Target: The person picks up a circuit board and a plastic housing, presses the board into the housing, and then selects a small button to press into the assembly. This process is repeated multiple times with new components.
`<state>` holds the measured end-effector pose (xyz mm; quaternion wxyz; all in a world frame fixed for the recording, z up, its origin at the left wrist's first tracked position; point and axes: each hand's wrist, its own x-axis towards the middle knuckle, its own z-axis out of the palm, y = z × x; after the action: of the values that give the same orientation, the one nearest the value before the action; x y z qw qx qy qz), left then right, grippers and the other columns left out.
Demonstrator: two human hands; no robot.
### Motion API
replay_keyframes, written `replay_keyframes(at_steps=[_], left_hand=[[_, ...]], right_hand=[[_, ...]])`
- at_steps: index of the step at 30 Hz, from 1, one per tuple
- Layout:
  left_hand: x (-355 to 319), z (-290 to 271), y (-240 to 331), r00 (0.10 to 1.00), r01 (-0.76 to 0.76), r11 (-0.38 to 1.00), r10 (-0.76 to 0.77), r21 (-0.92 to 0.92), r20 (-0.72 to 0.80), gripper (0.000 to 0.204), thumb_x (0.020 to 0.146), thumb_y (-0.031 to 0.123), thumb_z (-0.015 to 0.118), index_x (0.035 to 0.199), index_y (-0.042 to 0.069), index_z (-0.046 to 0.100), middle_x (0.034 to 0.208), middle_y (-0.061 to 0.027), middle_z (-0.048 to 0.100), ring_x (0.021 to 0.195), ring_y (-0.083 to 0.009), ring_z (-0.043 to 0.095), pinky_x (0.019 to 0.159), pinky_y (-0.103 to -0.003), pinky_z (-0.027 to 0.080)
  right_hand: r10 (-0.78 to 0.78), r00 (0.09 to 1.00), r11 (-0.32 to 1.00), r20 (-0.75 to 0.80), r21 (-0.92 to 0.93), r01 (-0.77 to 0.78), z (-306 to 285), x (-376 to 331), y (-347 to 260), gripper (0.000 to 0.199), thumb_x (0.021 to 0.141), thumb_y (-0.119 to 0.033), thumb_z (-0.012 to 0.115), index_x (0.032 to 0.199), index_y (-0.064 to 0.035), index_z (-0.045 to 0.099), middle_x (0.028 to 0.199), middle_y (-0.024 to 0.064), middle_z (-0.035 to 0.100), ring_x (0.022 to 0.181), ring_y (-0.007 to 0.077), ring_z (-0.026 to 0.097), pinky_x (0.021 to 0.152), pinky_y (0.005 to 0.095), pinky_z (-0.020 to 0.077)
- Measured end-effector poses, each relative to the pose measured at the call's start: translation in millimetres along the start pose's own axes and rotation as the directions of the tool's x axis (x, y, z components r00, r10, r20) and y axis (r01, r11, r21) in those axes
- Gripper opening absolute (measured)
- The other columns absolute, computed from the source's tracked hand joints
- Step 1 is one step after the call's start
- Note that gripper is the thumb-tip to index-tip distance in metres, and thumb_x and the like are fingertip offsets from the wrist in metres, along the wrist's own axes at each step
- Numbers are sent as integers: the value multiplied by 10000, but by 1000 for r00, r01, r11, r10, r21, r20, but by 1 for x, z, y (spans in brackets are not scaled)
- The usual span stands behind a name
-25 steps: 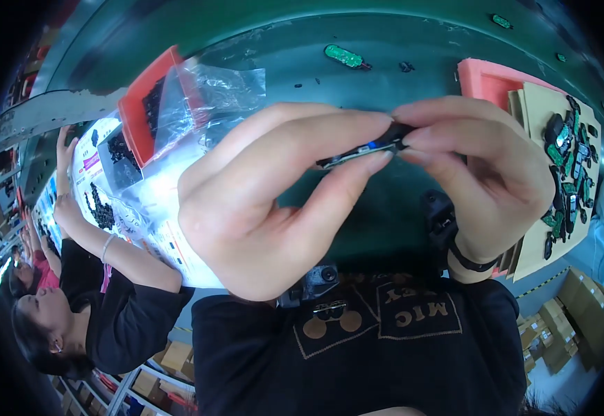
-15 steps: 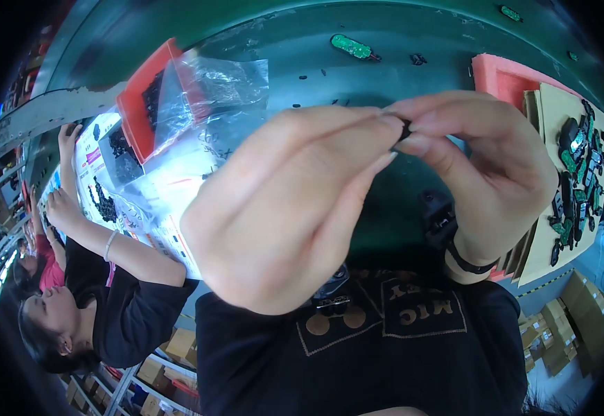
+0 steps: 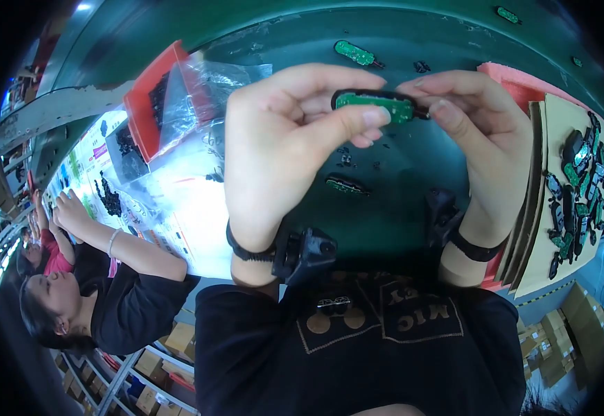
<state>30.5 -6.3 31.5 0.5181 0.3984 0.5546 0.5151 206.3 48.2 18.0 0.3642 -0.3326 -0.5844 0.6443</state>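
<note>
My left hand [image 3: 270, 145] grips a long green circuit board [image 3: 400, 109] in a black casing, its thumb lying flat on the green face. At the board's right end, the thumb and fingers of my right hand [image 3: 490, 128] pinch the narrow dark tip. Whether a smaller part sits between those fingertips is hidden. Below the hands, a similar dark piece with a green strip [image 3: 347, 184] lies on the green work surface [image 3: 399, 229]. Tiny black parts [image 3: 345, 158] are scattered near it. Farther off rests another green board [image 3: 354, 53], beside a small black cluster [image 3: 422, 66].
At the left stand a red bin [image 3: 137, 114] and a clear plastic bag [image 3: 225, 80], with a black heap of small parts [image 3: 110, 197] on paper. Cardboard [image 3: 534, 267] at the right carries several boards and casings. A co-worker [image 3: 128, 298] sits at the left.
A green board in a black casing now shows between my hands; earlier only a small dark part showed at the fingertips. My left hand has turned, uncovering the work surface.
</note>
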Motion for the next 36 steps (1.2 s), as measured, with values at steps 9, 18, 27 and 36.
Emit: replay_keyframes(at_steps=[9,18,27,36], left_hand=[[166,-99,-66,923,103,961,4,256,-384,83,811,32,604,875,-9,638,746,-44,636,573,-127,608,484,-248,487],[189,-93,-70,648,269,126,710,955,-276,182,729,94,685,880,0,641,740,-114,646,661,-209,636,596,-310,517],[206,-74,-74,950,-160,490,313,857,-2,280,624,126,768,838,1,636,720,-123,635,660,-203,615,632,-307,490],[144,-48,-25,942,-145,694,315,705,-116,220,683,50,728,866,-20,629,710,-49,618,636,-109,573,582,-244,458]], right_hand=[[51,976,812,-214,-560,-165,-66,21,57,159,816,-6,590,968,8,634,897,56,651,827,113,609,779,222,466],[-17,974,604,-227,-779,-171,-54,41,74,180,825,-3,562,991,-1,633,897,60,654,834,136,613,788,244,474],[-12,976,706,-216,-693,-145,-55,40,74,161,825,-19,574,968,-26,648,862,63,655,832,152,618,779,255,488],[-75,990,626,-122,-778,-48,-50,53,76,132,782,5,603,898,-27,657,836,66,635,791,153,616,740,227,482]])
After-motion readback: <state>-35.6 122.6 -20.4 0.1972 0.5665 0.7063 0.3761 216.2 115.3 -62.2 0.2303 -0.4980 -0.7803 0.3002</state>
